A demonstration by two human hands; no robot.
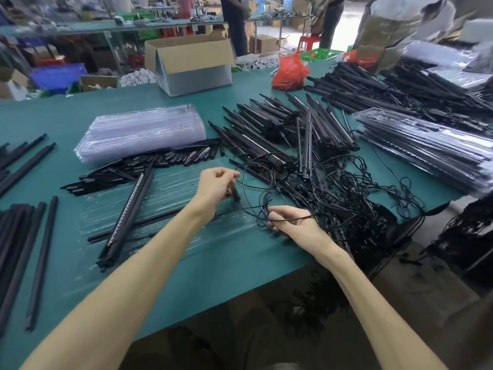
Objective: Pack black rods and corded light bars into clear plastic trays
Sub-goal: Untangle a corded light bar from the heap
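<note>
Directly over the clear tray (170, 188), the left hand (213, 189) pinches a black plug (236, 195). Beside the tray, the right hand (296, 225) grips a cord (296, 218).

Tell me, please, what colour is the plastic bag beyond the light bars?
The plastic bag is red; head view.
</note>
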